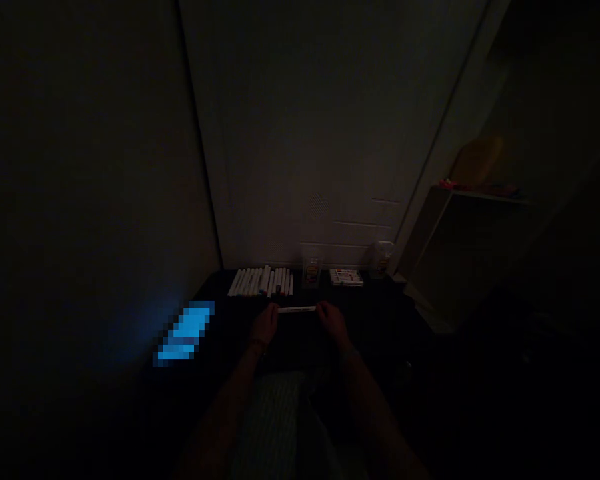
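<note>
A slim white marker is held level between my two hands, above the dark tabletop. My left hand pinches its left end, and my right hand grips the right end. Dim light hides the exact finger positions. Just beyond my left hand lies a row of several white markers, side by side. A flat stack of white markers rests farther back, past my right hand. Between the two groups stands a clear package with a dark label.
Another clear package stands at the table's back right corner, against the pale wall. A glowing blurred screen lies on the left side. To the right is a cabinet with a yellowish object on top. The room is very dark.
</note>
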{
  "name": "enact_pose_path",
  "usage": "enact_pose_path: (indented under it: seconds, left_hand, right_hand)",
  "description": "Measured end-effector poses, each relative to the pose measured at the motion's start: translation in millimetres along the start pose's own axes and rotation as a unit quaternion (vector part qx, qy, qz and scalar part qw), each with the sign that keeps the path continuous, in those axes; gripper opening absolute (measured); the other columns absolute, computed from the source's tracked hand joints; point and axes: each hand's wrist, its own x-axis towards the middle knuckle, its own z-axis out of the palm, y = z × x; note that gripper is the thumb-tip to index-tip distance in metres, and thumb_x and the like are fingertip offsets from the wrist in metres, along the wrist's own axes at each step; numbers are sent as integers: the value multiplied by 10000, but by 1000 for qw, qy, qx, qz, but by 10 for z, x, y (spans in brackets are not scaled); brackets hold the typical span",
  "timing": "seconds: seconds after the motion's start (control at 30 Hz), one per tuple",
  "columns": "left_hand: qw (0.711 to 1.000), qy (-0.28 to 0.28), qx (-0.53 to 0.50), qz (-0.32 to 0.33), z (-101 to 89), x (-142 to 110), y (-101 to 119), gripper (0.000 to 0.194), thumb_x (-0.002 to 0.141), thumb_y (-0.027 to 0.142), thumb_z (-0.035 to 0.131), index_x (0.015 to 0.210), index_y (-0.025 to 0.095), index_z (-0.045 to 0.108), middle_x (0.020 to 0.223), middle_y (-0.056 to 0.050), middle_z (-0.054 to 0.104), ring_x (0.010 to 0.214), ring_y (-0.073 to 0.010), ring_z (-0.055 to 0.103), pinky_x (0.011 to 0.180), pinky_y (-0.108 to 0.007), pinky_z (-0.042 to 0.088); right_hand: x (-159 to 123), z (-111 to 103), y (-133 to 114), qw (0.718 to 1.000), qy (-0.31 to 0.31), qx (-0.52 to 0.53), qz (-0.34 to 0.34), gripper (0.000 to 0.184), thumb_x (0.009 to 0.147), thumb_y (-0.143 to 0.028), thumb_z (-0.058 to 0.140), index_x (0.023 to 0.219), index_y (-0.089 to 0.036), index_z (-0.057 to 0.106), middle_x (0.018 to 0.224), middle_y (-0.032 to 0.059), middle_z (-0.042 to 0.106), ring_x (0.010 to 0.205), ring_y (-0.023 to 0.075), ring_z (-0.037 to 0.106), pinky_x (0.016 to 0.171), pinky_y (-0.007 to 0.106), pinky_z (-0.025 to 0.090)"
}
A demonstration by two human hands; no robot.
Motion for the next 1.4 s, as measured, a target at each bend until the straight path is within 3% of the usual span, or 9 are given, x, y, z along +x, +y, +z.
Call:
enact_pose_path:
  seconds: [0.3, 0.5, 0.97, 1.4]
  left_hand:
    - [1000, -2, -3, -27, 11, 14, 15, 242, 860, 285, 287, 925, 207, 507, 864, -28, 609, 770, -125, 560, 690, -212, 371]
    - [1000, 9, 3, -5, 26, 21, -8, 246, 858, 282, 288, 935, 200, 507, 857, -31, 613, 746, -121, 558, 678, -213, 369]
    - [1000, -5, -4, -31, -9, 2, 33, 240, 848, 292, 319, 942, 199, 520, 821, -27, 616, 730, -128, 560, 651, -213, 371]
    - [1000, 5, -6, -25, -25, -32, 54, 247, 852, 293, 317, 918, 195, 533, 824, -30, 611, 719, -115, 546, 657, -212, 367]
  right_hand:
    - [0, -41, -41, 1000, -16, -10, 11, 288, 880, -342, 307, 960, -229, 559, 920, 18, 613, 849, 124, 551, 719, 196, 366]
    - [-5, -29, -40, 1000, -6, -6, -4, 303, 883, -357, 294, 944, -222, 559, 913, 20, 609, 837, 119, 546, 727, 192, 358]
    - [6, -20, -7, 1000, -10, -4, 0, 318, 879, -368, 288, 905, -218, 567, 872, 20, 613, 784, 121, 549, 645, 188, 353]
    - [29, -10, 4, 1000, -20, 5, 7, 318, 870, -383, 312, 918, -219, 580, 871, 27, 617, 794, 129, 556, 676, 194, 363]
